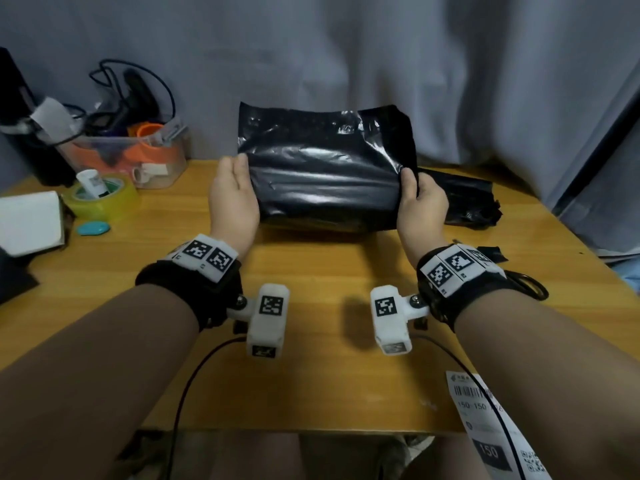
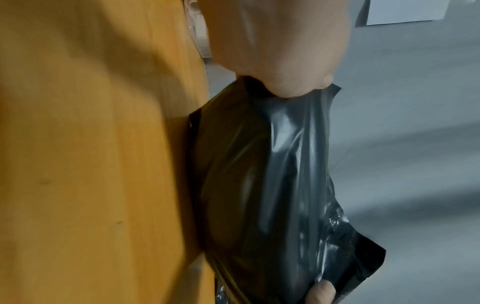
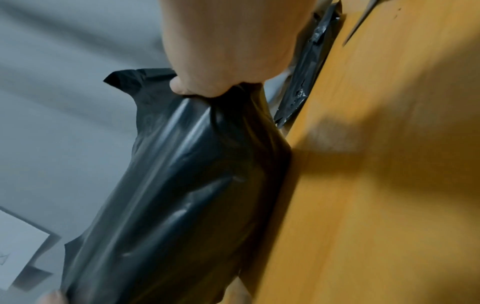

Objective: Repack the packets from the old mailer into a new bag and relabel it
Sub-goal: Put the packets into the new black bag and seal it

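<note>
A glossy black new bag [image 1: 322, 178] stands upright on the wooden table [image 1: 311, 375], its lower half bulging and its top flap loose. Whatever is inside is hidden. My left hand [image 1: 233, 194] grips the bag's left edge, and my right hand [image 1: 419, 199] pinches its right edge with the thumb in front. In the left wrist view the left hand [image 2: 280, 51] clutches the bag [image 2: 259, 174] at a corner. In the right wrist view the right hand [image 3: 228, 45] bunches the bag [image 3: 182, 195]. The crumpled old mailer [image 1: 464, 199] lies behind it to the right. A printed shipping label [image 1: 495, 424] lies at the near right edge.
At the back left stand a clear plastic bin [image 1: 138, 154] of tools and cables, a yellow tape roll [image 1: 100, 195], a teal object [image 1: 93, 228] and a white box [image 1: 31, 220]. A black scrap [image 1: 491, 252] lies by my right wrist. A grey curtain [image 1: 381, 64] hangs behind the table.
</note>
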Available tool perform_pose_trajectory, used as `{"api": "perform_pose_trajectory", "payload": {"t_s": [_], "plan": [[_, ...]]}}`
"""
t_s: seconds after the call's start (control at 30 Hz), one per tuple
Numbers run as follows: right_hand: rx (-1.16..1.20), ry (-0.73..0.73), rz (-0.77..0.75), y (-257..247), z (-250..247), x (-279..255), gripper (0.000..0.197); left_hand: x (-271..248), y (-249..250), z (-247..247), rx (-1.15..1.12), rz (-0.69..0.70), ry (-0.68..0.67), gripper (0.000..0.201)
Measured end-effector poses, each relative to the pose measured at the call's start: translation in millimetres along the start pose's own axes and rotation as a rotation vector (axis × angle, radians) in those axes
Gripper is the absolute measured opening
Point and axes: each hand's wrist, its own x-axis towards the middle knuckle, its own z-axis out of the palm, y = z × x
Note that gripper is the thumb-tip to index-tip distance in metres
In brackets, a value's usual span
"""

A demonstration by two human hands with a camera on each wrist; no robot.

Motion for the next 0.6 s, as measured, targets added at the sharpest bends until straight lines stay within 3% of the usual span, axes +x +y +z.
{"api": "perform_pose_trajectory", "payload": {"t_s": [0.1, 0.23, 0.33, 0.4, 0.47, 0.5, 0.57, 0.6], "plan": [[-0.115, -0.069, 0.033, 2.8, -3.4, 4.5, 0.043, 6.6, -5.8, 2.8, 0.097, -0.047, -0.082, 0.031], [-0.609, -0.510, 0.294, 22.4, -4.3, 0.9, 0.046, -5.4, -45.7, 4.3, 0.434, -0.461, -0.556, 0.043], [-0.688, -0.534, 0.375, 19.9, -3.7, -5.0, 0.038, -15.9, -46.5, -0.7, 0.462, -0.625, -0.729, 0.028], [-0.688, -0.461, 0.286, 12.0, -2.0, -8.0, 0.049, -13.4, -40.5, -0.7, 0.538, -0.489, -0.665, 0.023], [-0.734, -0.432, 0.108, -3.4, 2.7, -15.1, 0.059, -9.7, -28.8, 0.6, 0.583, -0.260, -0.556, 0.036], [-0.759, -0.463, 0.026, -11.8, 7.7, -20.2, 0.061, -8.9, -21.9, 3.2, 0.573, -0.138, -0.570, 0.042], [-0.819, -0.661, -0.028, -23.8, 21.2, -33.4, 0.062, -11.4, -12.1, 13.1, 0.663, 0.049, -0.784, 0.054], [-0.862, -0.812, 0.021, -25.4, 27.0, -40.5, 0.065, -16.3, -11.2, 18.8, 0.757, 0.085, -0.922, 0.059]]}}
